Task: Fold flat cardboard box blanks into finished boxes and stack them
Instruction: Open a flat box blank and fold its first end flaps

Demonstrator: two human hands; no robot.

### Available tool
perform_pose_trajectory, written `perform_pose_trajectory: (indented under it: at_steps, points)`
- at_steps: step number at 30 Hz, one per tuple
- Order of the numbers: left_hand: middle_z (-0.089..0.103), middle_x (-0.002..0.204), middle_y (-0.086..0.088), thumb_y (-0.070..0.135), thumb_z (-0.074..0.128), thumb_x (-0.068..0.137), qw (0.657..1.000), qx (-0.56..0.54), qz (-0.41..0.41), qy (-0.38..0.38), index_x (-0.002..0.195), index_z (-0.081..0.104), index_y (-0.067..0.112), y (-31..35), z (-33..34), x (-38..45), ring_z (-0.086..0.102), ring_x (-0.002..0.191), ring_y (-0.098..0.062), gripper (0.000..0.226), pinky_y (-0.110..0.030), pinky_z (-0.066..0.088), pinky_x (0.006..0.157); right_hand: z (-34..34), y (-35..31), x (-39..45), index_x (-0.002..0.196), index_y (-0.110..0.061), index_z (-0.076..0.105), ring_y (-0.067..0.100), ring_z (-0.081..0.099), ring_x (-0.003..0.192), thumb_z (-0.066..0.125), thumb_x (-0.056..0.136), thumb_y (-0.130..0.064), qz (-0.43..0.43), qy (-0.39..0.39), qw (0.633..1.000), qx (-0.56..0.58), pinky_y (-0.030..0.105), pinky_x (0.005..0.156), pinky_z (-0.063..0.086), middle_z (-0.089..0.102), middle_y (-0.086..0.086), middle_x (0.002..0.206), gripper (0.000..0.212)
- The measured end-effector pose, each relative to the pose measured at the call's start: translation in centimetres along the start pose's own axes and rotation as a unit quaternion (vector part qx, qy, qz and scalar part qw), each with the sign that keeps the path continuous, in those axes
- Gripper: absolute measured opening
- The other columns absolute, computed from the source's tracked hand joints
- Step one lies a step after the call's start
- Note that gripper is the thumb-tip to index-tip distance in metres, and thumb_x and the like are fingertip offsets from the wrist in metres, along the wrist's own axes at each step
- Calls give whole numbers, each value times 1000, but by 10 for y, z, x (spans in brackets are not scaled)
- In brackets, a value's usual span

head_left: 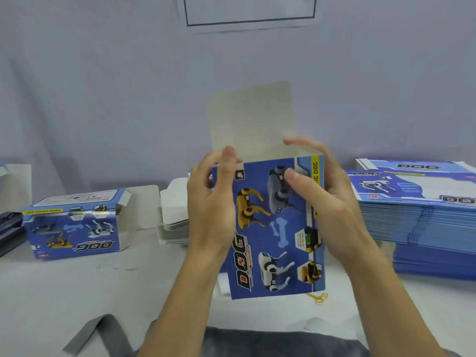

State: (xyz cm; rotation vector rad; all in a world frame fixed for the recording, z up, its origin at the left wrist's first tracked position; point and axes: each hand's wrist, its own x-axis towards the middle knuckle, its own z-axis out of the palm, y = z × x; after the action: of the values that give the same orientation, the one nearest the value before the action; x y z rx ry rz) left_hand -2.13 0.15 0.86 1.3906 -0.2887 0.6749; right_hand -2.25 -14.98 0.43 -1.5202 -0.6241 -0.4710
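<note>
The box [277, 228] stands upright between both hands above the worktop [77, 292]. The left hand [211, 202] grips its left edge with curled fingers; the right hand [322, 194] holds the right side, thumb on the printed face. The lid flap [252, 119] rises just beyond the fingertips. Keep the walls square, then fold the flap down.

Blue DOG box [275, 228] upright between both hands, top flap [251, 117] up & open, grey inside showing. Flat blank stack [425, 222] just right of right hand. Finished box [74, 224] well left of left hand.
</note>
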Motion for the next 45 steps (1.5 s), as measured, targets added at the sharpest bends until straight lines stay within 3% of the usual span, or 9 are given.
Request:
perform_pose_trajectory:
  at_steps: [8, 11, 14, 24, 29, 31, 36, 40, 45]
  points:
    - [63, 89, -10, 28, 47, 81, 999, -6, -28, -46, 71, 59, 23, 4, -3, 3, 67, 72, -23, 16, -26, 47, 50, 3, -3, 6, 78, -16, 59, 12, 41, 47, 46, 89, -25, 61, 120, 991, -17, 20, 42, 35, 40, 4, 52, 19]
    - [65, 96, 11, 19, 47, 90, 992, -92, -44, -73, 102, 49, 43, 7, -5, 4, 72, 69, -17, 27, -23, 52, 49, 4, 2, 8, 99, -35, 56, 10, 35, 50, 43, 77, -25, 104, 148, 983, 34, 25, 49, 33, 32, -10, 50, 27]
    - [71, 94, 20, 12, 37, 102, 990, -96, -45, -90, 122, 48, 52, 7, -6, 4, 74, 77, -22, 46, -29, 57, 54, 7, 1, 6, 122, -45, 55, 25, 44, 67, 41, 79, -23, 109, 101, 986, 69, 37, 58, 44, 41, 26, 71, 50]
    - [57, 89, -10, 46, 46, 84, 996, 0, 6, -84, 86, 46, 4, 12, -10, 1, 56, 79, -21, 42, -42, 48, 73, 0, 1, -1, 109, -16, 59, 14, 63, 91, 37, 93, -45, 56, 5, 995, 77, 26, 73, 53, 59, 14, 110, 40]
    - [71, 120, 10, 84, 46, 76, 972, 18, -130, -195, 116, 65, 41, 23, -29, 9, 67, 113, -13, 61, -41, 48, 103, -15, -12, 0, 124, -9, 56, 26, 62, 118, 41, 81, -80, 157, -52, 982, -86, 51, 110, 41, 65, 12, 125, 85]
    - [77, 106, -2, 80, 48, 82, 961, 6, -151, -230, 100, 74, 37, 28, -35, 10, 74, 94, -19, 53, -39, 58, 84, -17, -16, 2, 118, -15, 64, 29, 67, 111, 40, 80, -85, 200, -47, 976, -67, 52, 105, 47, 70, 13, 118, 83]
    - [77, 74, -3, 51, 54, 91, 968, 33, -182, -170, 68, 78, 32, 22, -45, 13, 72, 59, -15, 38, -30, 56, 59, -16, -5, 9, 74, -37, 81, -6, 71, 77, 21, 104, -53, 252, -101, 962, 32, 10, 64, 54, 78, -11, 83, 69]
    - [73, 64, 5, 27, 52, 98, 965, 55, -203, -159, 59, 76, 36, 3, -44, 11, 68, 54, -9, 47, -19, 50, 56, -14, 18, 0, 112, -13, 74, 28, 69, 110, 36, 105, -49, 316, -86, 945, 14, 41, 100, 50, 76, 10, 111, 53]
    - [76, 82, -2, 31, 55, 99, 952, 101, -191, -216, 86, 75, 10, -8, -52, 20, 73, 72, -13, 31, -23, 57, 59, -25, 29, 2, 94, -10, 77, 17, 67, 68, 53, 102, -26, 227, 14, 974, -5, 20, 57, 52, 74, 10, 83, 30]
